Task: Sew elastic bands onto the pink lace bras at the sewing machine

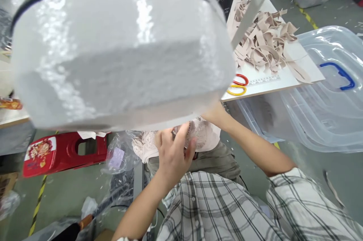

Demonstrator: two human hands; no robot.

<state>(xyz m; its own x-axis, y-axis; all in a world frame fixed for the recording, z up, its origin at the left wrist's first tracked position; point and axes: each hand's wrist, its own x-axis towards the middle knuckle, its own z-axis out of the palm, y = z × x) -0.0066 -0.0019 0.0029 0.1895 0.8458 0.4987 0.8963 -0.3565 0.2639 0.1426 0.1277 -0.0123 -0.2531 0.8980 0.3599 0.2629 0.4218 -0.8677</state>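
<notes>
Pale pink lace fabric with a rounded, cup-like part, which looks like a lace bra (202,135), lies over my lap below the front edge of a machine. My left hand (176,148) has its bent fingers and thumb closed on the lace, near the cup. At the right end of the machine, my right hand (212,114) reaches in under the housing. Its fingers are hidden there, so its grip does not show. The big glossy grey-white machine head (127,63) fills the upper view and covers the work area behind it.
On the white side table (300,54) at right are beige fabric strips (263,40), red-and-yellow-handled scissors (237,85) and a ruler (262,79). A see-through plastic bin (326,120) stands beside it. A red stool (65,152) and plastic bags (119,158) are at left.
</notes>
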